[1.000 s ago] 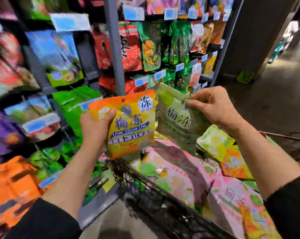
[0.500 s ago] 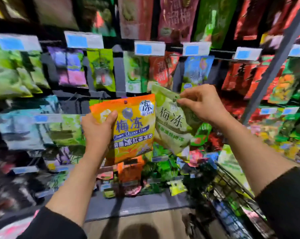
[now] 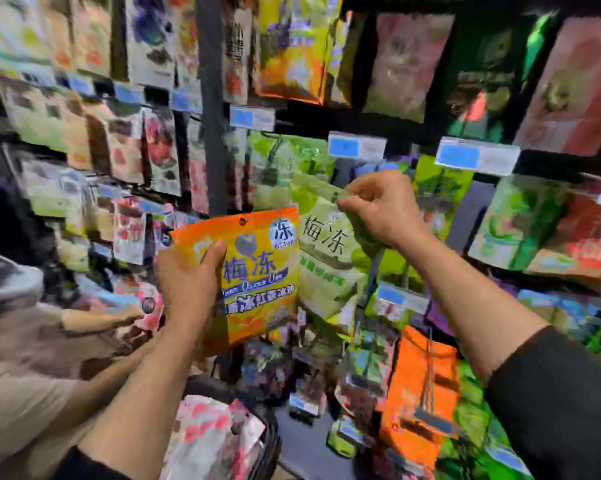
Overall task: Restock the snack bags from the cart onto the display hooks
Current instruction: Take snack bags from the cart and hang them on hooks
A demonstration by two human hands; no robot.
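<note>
The pale green plastic snack bag with dark characters [image 3: 326, 258] is pinched at its top edge by our right hand [image 3: 382, 209], fingers and thumb closed on the header strip so the bag hangs tilted below and to the left of that hand. Just beside it, overlapping its left edge, the orange glossy snack bag with blue lettering [image 3: 257, 275] is gripped along its left side by our left hand [image 3: 188, 275], thumb across the front, its punched hang hole showing at the top. A second ago these same two bags were held above the cart with its pile of packets under our wrists; half a second ago we had turned toward the rack; now we have swung further and lifted both bags higher, so the wall of hanging packets fills the space beyond our hands. We judge that the picking part is finished for this pair and the hanging part is about to start. Behind the right hand's bag hangs a row of similar light green packets [image 3: 285, 164], which looks like its likely home, though blur hides the hook itself. Below our left forearm, the dark wire cart basket [image 3: 271, 441] holds pink printed packets [image 3: 209, 434], and a second person in a beige sleeve [image 3: 32, 393] works to the left of our left arm.
</note>
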